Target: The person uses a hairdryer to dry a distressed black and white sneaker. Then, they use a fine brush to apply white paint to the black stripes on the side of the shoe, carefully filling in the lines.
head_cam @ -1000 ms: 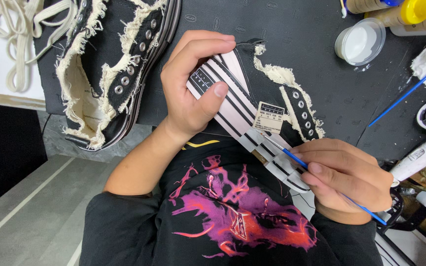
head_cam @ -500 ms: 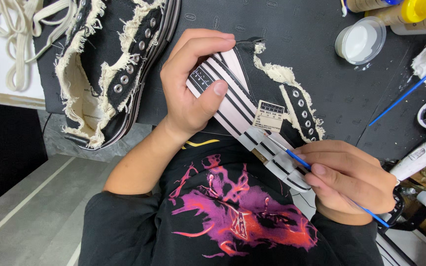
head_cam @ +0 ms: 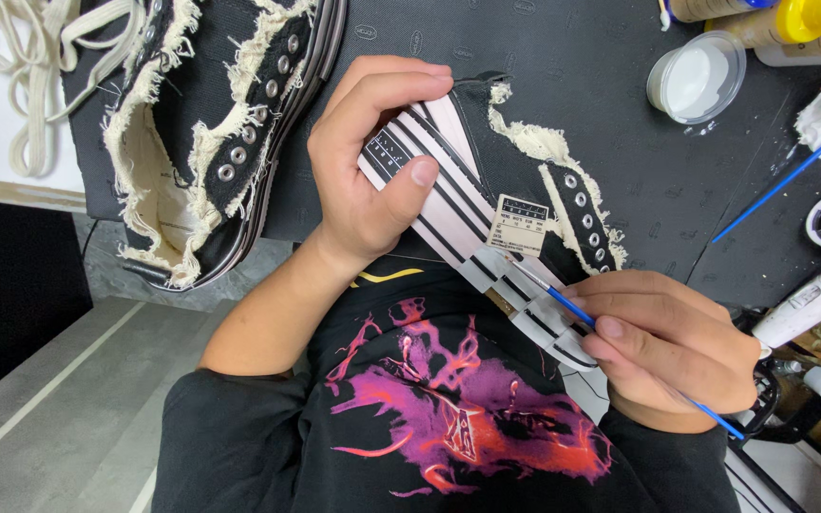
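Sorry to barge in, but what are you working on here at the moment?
A person is holding a black frayed canvas shoe by its striped sole in the left hand, while the right hand applies a thin blue brush to the sole's edge. A second matching shoe lies on the dark mat, beside an open white pot.

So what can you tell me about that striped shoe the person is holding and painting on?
The shoe is a black canvas sneaker with frayed cream edging and metal eyelets, no laces in it. It lies sole-side toward the camera, showing a pale sole with black stripes and a small white label. The toe rests on the dark mat, the heel toward the person's chest. The left hand grips it near the toe; the right hand steadies the heel and holds a thin blue brush, its tip on the sole.
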